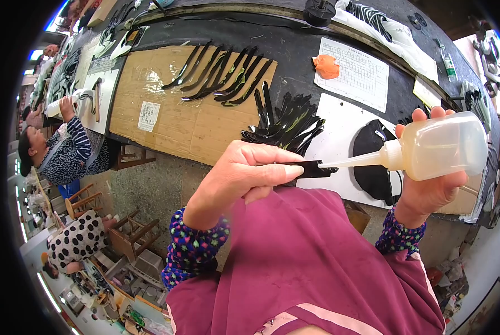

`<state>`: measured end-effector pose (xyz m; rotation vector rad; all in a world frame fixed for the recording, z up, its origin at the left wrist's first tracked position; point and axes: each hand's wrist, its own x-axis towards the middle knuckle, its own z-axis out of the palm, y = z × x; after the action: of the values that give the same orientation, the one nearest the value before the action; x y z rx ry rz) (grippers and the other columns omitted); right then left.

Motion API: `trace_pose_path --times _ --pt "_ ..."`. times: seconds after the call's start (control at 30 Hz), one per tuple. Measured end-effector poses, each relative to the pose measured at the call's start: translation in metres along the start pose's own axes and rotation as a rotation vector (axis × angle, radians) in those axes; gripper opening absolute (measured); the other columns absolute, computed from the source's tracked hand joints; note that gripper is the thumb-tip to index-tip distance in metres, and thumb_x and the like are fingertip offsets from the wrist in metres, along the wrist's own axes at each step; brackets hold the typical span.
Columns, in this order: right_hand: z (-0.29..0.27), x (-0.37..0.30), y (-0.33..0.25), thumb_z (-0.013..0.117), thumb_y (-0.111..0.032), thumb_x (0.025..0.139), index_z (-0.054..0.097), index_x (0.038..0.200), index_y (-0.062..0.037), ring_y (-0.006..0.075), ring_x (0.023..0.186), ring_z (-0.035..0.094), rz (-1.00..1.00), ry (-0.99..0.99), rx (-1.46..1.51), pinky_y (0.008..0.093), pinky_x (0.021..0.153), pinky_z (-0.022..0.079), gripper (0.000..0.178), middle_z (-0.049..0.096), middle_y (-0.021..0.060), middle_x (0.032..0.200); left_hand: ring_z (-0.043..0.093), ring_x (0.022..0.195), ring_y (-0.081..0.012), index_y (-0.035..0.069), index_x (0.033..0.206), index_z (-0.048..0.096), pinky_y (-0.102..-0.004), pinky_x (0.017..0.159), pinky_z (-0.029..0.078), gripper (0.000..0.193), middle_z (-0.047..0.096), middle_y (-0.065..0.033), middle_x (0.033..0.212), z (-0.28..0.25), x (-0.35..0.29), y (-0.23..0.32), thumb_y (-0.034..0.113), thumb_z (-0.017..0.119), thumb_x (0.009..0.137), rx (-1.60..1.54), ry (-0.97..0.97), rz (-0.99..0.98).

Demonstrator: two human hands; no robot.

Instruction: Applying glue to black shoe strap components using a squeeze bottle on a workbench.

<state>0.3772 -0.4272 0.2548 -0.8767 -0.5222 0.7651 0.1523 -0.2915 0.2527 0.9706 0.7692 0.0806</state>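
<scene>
Between its thumb and fingers, my left hand (247,173) pinches a glossy black strip (315,169), its end pointing right. My right hand (428,192) is wrapped round a translucent squeeze bottle (444,146) tipped on its side, with pale yellowish liquid inside. The bottle's long white nozzle (353,161) reaches to the strip's free end; whether it touches cannot be made out. Just beyond my hands lies a heap of black strips (289,123). Further left, several more black strips (227,72) are spread in a row on a cardboard sheet (171,120).
A black zip pouch (371,159) rests on a white board (331,120). Behind it are a printed sheet (361,72) and an orange lump (326,66). A clear bottle (447,62) stands far right. At left a co-worker (60,145) sits at the table near wooden stools (130,234).
</scene>
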Motion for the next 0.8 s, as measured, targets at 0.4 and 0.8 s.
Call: trace_pose_path --times 0.4,0.8 --pt "-0.0041 -0.0020 -0.0011 0.073 -0.047 0.062 0.024 0.131 -0.0018 0.0363 0.118 0.038 -0.024 0.015 -0.038 0.0563 0.091 0.036 0.096 0.033 0.0168 0.132 0.035 0.037 -0.0008 -0.005 0.094 0.062 -0.0165 0.034 0.022 0.018 0.053 0.0001 0.056 -0.0009 -0.0012 0.0004 0.001 0.057 0.078 -0.002 0.032 0.000" --pt "-0.0040 -0.0028 -0.0007 0.073 -0.047 0.063 0.025 0.130 -0.0017 0.0364 0.117 0.040 -0.012 0.018 -0.029 0.0555 0.091 0.038 0.094 0.035 0.0171 0.130 0.033 0.036 -0.0001 -0.006 0.093 0.062 -0.0164 0.034 0.021 0.018 0.049 0.0024 0.052 -0.0029 0.0005 0.0008 0.001 0.057 0.077 -0.014 0.046 0.013"
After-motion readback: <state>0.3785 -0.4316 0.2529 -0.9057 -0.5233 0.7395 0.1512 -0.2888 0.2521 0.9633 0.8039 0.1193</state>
